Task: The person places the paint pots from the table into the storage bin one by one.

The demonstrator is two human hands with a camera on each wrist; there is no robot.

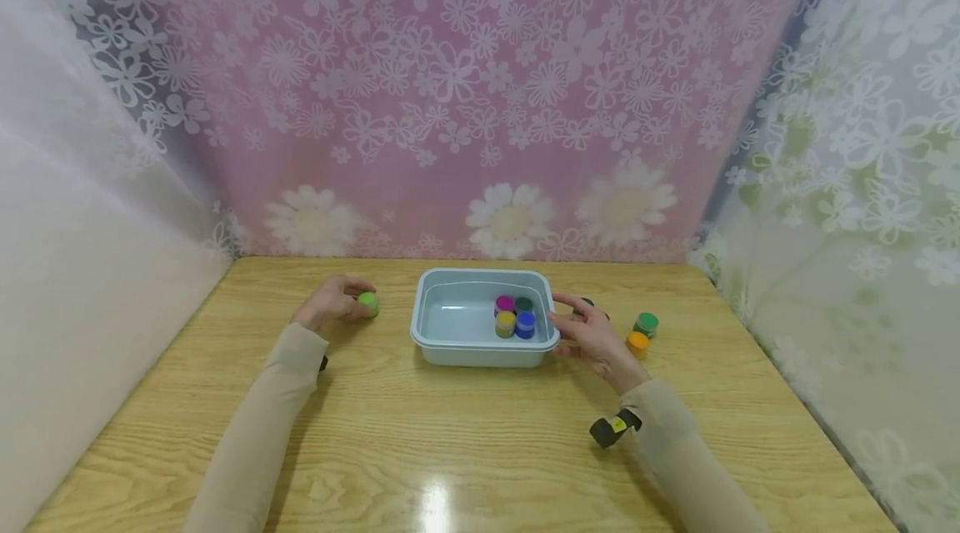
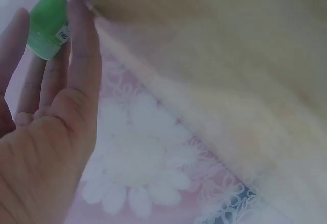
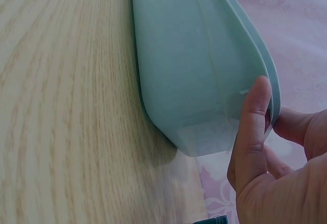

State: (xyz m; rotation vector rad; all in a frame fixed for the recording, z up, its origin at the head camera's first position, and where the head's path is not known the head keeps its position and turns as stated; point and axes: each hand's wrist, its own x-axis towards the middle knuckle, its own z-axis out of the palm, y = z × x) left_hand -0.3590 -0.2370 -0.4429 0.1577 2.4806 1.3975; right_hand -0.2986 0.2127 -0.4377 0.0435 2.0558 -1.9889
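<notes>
On the left part of the table, my left hand [image 1: 333,303] holds a small light-green paint pot [image 1: 368,304] between thumb and fingers. The left wrist view shows the pot [image 2: 48,22] tilted, with a small printed label on its side. A pale blue plastic tub [image 1: 483,357] stands mid-table. Its right end is gripped by my right hand [image 1: 592,337], thumb over the rim and fingers against the outer wall, as the right wrist view shows. Inside the tub's right half sit a magenta pot [image 1: 504,304], a dark green pot [image 1: 523,307], a yellow pot [image 1: 506,324] and a blue pot [image 1: 525,325].
Right of my right hand stand a green pot [image 1: 646,324] and an orange pot [image 1: 637,344], close together. A dark pot [image 1: 588,302] is partly hidden behind that hand. Flowered curtains [image 1: 480,99] enclose the wooden table [image 1: 375,433] at the back and both sides.
</notes>
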